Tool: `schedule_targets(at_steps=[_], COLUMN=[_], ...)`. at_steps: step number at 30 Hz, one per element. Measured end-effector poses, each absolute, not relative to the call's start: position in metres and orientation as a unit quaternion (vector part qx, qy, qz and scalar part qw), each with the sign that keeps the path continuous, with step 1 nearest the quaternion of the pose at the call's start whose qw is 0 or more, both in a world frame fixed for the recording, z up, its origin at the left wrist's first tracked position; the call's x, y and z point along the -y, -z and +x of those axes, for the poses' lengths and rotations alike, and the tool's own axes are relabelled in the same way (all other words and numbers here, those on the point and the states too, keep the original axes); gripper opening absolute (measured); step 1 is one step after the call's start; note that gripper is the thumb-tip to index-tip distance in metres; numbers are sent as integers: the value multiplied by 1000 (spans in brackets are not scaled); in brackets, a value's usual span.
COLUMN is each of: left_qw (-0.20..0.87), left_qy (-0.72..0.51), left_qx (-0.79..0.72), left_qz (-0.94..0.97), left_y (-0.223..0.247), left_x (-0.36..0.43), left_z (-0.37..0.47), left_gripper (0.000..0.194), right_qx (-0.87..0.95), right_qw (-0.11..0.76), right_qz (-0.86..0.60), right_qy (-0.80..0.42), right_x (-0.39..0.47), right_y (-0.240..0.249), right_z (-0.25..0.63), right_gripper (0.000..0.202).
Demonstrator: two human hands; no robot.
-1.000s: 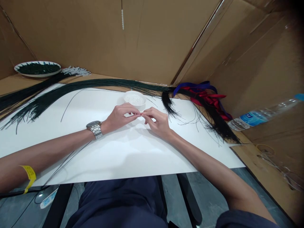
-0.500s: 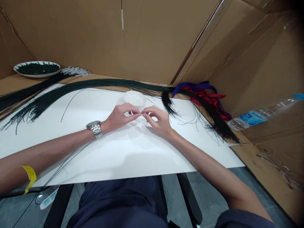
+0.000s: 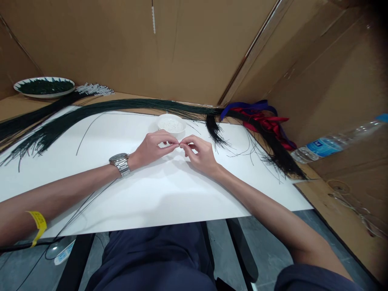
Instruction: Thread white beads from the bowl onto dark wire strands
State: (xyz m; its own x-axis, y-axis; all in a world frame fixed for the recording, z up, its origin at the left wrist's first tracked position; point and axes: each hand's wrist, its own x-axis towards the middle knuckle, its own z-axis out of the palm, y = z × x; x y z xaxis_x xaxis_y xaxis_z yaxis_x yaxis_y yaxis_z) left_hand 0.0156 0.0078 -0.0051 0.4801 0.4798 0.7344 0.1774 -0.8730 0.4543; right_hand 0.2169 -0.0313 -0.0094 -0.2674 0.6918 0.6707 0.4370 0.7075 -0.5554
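Just in front of a white bowl of small white beads, my two hands meet fingertip to fingertip. My left hand, with a steel watch on its wrist, pinches thumb against forefinger. Facing it, my right hand makes the same pinch, and the fingertips touch or nearly touch. Whatever sits between them is too small to make out. Thin dark strands come out from under my left forearm near the watch and run down past the table's front edge.
A long bundle of dark green strands lies across the back of the white board. White bead strings and a plate stand back left. Red ribbon and a plastic bottle are at right. Cardboard walls surround the table.
The view has shifted slightly. Both hands stay pinched together in the same place; a dark speck seen between the fingertips earlier is now hidden, and the fingertips look closer together.
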Motion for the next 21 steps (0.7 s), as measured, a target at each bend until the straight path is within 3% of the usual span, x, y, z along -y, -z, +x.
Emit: schedule_targets(at_steps=[5,10,21], left_qw=[182,283,467], left_qy=[-461,-432,-305], left_qx=[-212,-252,-276], left_qz=[842,818,782], left_y=[4,4,2], left_x=[-9,-12,-17], left_z=[15,14,14], left_gripper=[14,19,33], right_qx=[761,744,838], right_qw=[507,493,436], right_qz=[-368,-359,-299], right_qy=[-170,-271,-136], right_x=[28,24,24], right_y=[13,8,-2], right_z=[216,224,231], right_gripper=[14,25,12])
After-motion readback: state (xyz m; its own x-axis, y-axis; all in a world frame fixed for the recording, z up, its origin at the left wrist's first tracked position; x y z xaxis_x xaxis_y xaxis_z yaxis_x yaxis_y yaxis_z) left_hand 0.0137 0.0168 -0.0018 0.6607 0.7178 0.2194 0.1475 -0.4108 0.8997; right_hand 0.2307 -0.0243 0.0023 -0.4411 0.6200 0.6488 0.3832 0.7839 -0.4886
